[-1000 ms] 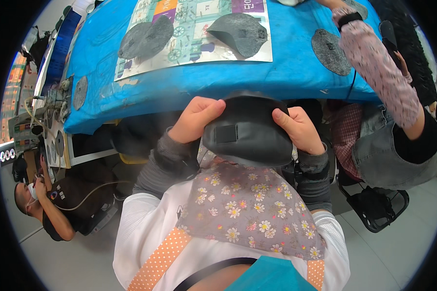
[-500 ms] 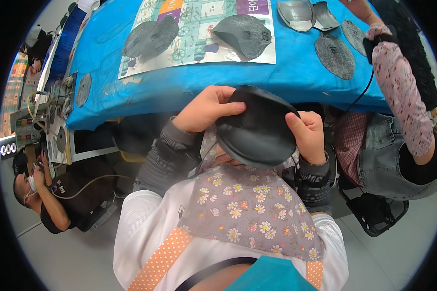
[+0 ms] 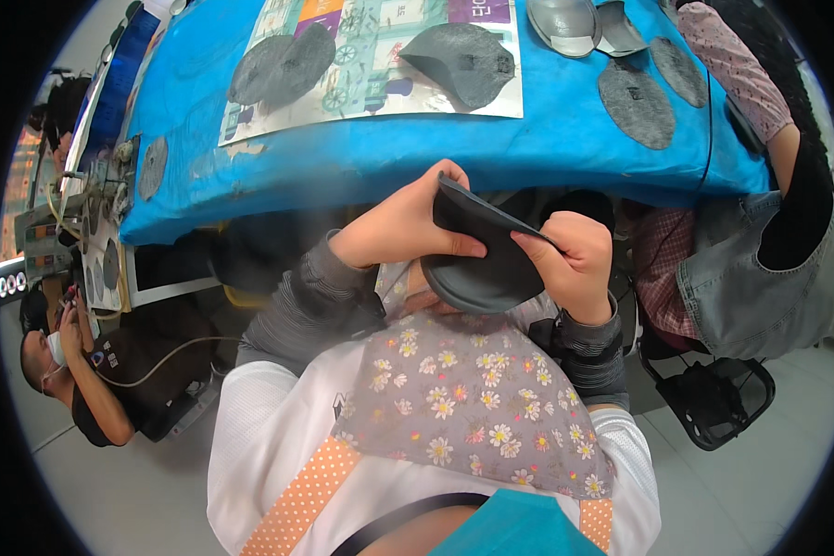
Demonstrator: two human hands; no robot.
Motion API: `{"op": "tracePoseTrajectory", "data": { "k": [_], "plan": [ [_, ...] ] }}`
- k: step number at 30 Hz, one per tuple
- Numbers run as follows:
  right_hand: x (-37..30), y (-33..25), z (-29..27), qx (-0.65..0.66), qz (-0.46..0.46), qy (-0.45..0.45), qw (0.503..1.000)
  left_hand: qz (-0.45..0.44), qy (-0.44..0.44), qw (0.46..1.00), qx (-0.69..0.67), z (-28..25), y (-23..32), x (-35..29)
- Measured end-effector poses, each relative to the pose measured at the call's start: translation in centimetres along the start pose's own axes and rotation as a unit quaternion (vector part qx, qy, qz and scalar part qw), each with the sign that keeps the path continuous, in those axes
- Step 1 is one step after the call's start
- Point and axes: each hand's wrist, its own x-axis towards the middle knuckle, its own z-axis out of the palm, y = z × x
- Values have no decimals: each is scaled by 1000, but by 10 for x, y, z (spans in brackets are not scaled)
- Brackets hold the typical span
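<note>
In front of my chest, just off the table's near edge, I hold a black, smooth, curved oval piece [image 3: 491, 269], like a leather or rubber pad. My left hand [image 3: 403, 221] pinches its left side, with the thumb on the face toward me and the fingers behind it. My right hand [image 3: 574, 264] grips the right upper edge, its thumb also over the near face. Between the hands the piece is bent, its upper edge folded toward me. Most of its back is hidden.
A blue-covered table [image 3: 361, 176] spans the far side. On its printed sheet [image 3: 380, 88] lie grey felt-like ovals [image 3: 468, 65]. More ovals [image 3: 637, 104] and shiny grey curved pieces [image 3: 565, 26] lie right. People sit on both sides; one patterned sleeve [image 3: 734, 69] reaches over the table.
The black piece has been tilted and folded more between my hands, showing less of its face. My right hand's fingers have curled over its edge. The right-hand person's arm has pulled back toward the right.
</note>
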Motion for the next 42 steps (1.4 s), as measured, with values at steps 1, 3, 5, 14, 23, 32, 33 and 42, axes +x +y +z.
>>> {"op": "tracePoseTrajectory", "data": {
  "k": [1,3,5,14,23,32,33,42],
  "plan": [
    [0,-1,-2,-3,-4,-7,1000,18,-25,1000,6,1,-3,-1],
    [-2,-3,-1,51,43,9,998,25,-13,999,-39,0,-4,-4],
    [-4,-1,-2,137,116,44,983,33,-3,996,-82,-4,1,-8],
    [-3,9,7,182,80,51,979,-28,29,954,-296,-11,11,-10],
    [-9,15,13,171,-54,103,978,49,64,941,-329,-16,21,-3],
    [-13,11,17,362,127,-4,923,117,151,953,-237,-23,22,-6],
    [-13,11,17,362,127,-6,923,117,153,952,-238,-22,21,-5],
    [-23,7,17,401,259,-16,879,88,196,922,-321,-22,3,-3]
  ]
}}
